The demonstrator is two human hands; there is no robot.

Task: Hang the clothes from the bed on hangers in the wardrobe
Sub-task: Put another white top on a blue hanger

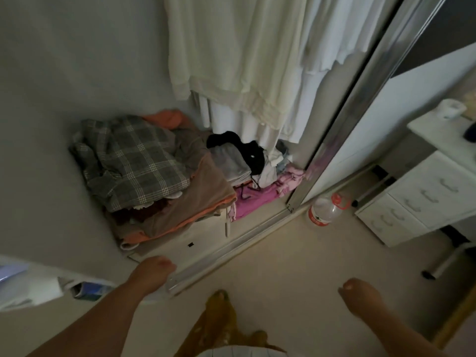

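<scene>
I look down into the open wardrobe (pixel 77 73). White and cream garments (pixel 239 55) hang at the top. On its floor lies a pile of folded clothes with a grey checked piece (pixel 131 161) on top, and beside it a smaller stack with black (pixel 247 150) and pink (pixel 257 197) items. My left hand (pixel 152 271) hovers low near the sliding-door track (pixel 231 248), fingers loosely curled, holding nothing. My right hand (pixel 360 295) hangs at the lower right, also empty with curled fingers. No bed or loose hanger is in view.
The mirrored sliding door (pixel 360 112) stands at the right. A plastic bottle (pixel 325 210) lies on the floor by its lower corner. A white drawer unit (pixel 425 202) sits at the far right. Yellow patterned fabric (pixel 221 320) shows at the bottom centre.
</scene>
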